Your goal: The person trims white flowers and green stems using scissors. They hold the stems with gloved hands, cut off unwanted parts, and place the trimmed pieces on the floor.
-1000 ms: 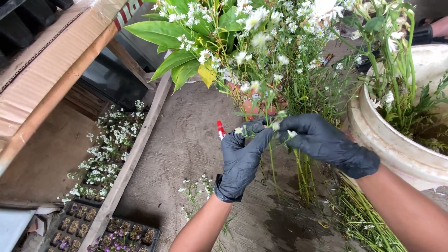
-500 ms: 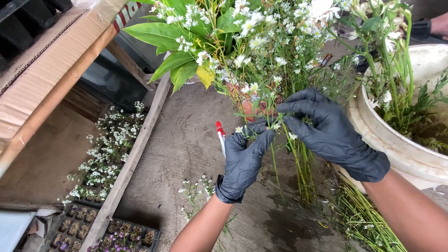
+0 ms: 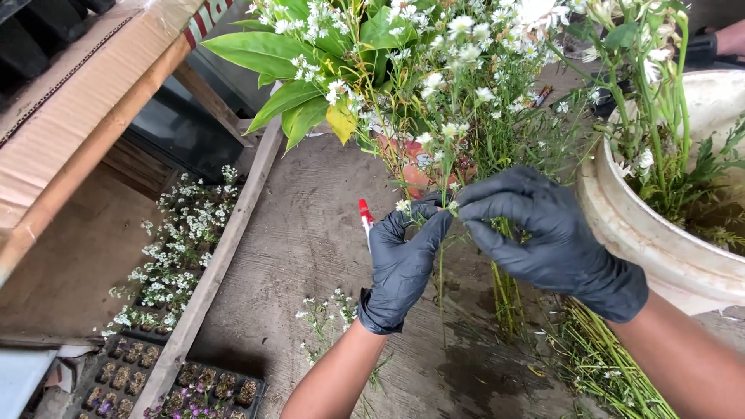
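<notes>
Concrete bench (image 3: 310,233), two gloved hands, left hand (image 3: 403,260), right hand (image 3: 543,233), one bouquet (image 3: 434,70).

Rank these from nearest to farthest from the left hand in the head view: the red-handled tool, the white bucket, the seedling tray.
From the left hand:
1. Red-handled tool: right beside the hand, at its upper left.
2. White bucket: off to the right, past the right hand.
3. Seedling tray: bottom left, beyond the wooden plank.

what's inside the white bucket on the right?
The white bucket holds green stems with small white flowers, standing upright. Its bottom, and any water, is hidden by foliage and the frame edge.
</notes>
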